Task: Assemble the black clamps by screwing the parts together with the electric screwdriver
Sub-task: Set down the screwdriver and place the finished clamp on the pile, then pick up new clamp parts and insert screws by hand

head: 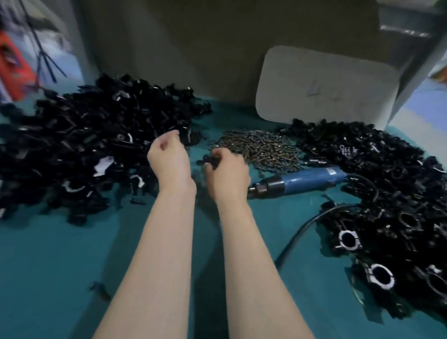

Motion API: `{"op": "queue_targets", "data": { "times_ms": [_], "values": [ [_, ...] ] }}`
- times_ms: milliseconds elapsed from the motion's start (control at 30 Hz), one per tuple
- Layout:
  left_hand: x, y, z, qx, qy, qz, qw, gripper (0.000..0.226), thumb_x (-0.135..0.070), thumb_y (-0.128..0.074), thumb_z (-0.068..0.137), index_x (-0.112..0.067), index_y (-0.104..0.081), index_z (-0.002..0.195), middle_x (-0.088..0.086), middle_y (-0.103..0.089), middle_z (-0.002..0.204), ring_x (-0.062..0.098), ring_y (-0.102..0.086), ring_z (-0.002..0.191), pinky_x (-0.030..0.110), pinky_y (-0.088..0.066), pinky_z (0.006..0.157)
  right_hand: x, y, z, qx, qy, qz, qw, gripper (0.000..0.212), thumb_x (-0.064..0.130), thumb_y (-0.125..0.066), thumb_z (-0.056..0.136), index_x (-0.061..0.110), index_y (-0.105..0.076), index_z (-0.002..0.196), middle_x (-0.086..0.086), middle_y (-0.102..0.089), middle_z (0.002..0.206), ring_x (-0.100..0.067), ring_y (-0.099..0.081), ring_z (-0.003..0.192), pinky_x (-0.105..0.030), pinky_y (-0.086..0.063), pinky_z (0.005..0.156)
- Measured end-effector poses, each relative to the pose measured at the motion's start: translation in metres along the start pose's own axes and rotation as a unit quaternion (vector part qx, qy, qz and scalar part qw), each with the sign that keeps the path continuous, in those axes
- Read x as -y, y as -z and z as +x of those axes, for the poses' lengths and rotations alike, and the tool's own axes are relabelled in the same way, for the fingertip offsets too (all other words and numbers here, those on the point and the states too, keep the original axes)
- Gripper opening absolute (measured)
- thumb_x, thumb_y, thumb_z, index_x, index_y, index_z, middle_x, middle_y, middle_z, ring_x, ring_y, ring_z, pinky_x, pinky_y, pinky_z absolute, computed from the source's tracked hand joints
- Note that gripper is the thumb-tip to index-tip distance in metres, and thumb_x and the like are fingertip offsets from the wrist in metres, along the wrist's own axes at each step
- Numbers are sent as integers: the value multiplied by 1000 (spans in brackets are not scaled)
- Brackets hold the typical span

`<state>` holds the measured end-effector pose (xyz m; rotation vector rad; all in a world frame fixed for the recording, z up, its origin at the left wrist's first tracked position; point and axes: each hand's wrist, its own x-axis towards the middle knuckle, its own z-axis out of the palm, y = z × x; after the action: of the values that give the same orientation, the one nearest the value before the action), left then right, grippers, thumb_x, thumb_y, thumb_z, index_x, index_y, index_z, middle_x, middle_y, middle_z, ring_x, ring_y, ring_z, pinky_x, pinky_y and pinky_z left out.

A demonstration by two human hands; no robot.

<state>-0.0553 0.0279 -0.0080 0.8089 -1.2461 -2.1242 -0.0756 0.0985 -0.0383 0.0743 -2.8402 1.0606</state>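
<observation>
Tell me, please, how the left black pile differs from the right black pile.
The left pile holds loose open pieces, some half arcs; the right pile shows closed rings with round holes. The screwdriver cable runs along the right pile, not the left pile. Both are black, on the teal table, flanking the screws.

A big heap of loose black clamp halves [85, 148] sprawls across the left of the teal counter [46, 277]. Brownish screws [259, 148] are piled mid-counter. The blue electric screwdriver [301, 181] lies on its side just beside them, tip pointing left. Assembled ring clamps [395, 202] are heaped on the right, and one small black part [210, 161] is pinched in the right hand [228, 174].
</observation>
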Motion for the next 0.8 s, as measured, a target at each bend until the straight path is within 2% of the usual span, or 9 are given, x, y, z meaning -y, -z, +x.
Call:
{"op": "queue_targets", "data": {
  "times_ms": [67,167,300,367,500,567,633,700,800],
  "values": [
    [-4,11,11,-12,12,-8,1000,18,-15,-46,97,-18,-64,100,-8,-54,80,4,-50,68,20,-42,67,7,-15,8,24,-55,-75,995,41,36,-56,92,29,-47,132,-10,-50,131,-32,-42,123,-44,-30,99],
    [-5,13,19,-13,18,-12,1000,20,-16,-46,97,-17,-64,106,-8,-56,87,5,-52,75,21,-43,70,12,-20,17,5,-62,-78,995,32,15,-50,92,28,-49,122,-4,-62,111,-26,-53,106,-41,-27,95],
    [-2,4,15,20,12,17,1000,17,-17,-49,97,-16,-61,108,-9,-55,87,3,-52,75,23,-48,77,5,6,23,-54,-32,118,991,20,12,-52,92,21,-49,109,8,-52,87,-18,-52,87,-32,-39,90],
    [2,-6,9,70,23,47,996,17,-22,-54,97,-15,-59,111,-8,-57,89,3,-54,78,27,-50,84,0,25,21,-99,-13,242,965,17,14,-58,91,22,-49,102,16,-51,84,-10,-55,86,-23,-44,83],
    [12,-44,-16,240,53,112,963,29,-40,-61,93,-12,-60,99,-2,-64,82,12,-58,71,27,-49,69,-17,56,13,-165,43,250,953,23,14,-66,87,24,-49,99,19,-52,84,5,-52,77,-2,-38,68],
    [18,-63,-29,273,33,156,949,41,-43,-60,92,-5,-61,107,5,-65,89,19,-58,74,28,-48,62,-30,72,10,-152,57,243,956,23,11,-64,86,25,-51,98,18,-57,88,4,-55,81,-5,-42,71],
    [27,-82,-41,289,25,175,941,43,-39,-59,94,-4,-60,118,12,-66,108,28,-64,95,41,-56,80,-45,89,9,-126,56,234,962,21,5,-58,87,25,-56,94,18,-60,86,-2,-59,84,-11,-46,75],
    [37,-99,-52,315,31,168,934,35,-32,-58,96,-5,-60,118,11,-67,108,28,-65,101,46,-53,94,-63,105,10,-152,30,212,965,26,0,-49,86,22,-61,91,16,-61,84,-6,-60,86,-13,-47,77],
    [53,-120,-68,329,80,97,936,31,-29,-53,99,-7,-55,121,3,-64,84,14,-62,76,29,-55,73,-98,128,20,-253,-111,94,956,25,6,-44,90,16,-64,102,1,-64,102,-19,-57,101,-23,-41,84]
  ]
}}
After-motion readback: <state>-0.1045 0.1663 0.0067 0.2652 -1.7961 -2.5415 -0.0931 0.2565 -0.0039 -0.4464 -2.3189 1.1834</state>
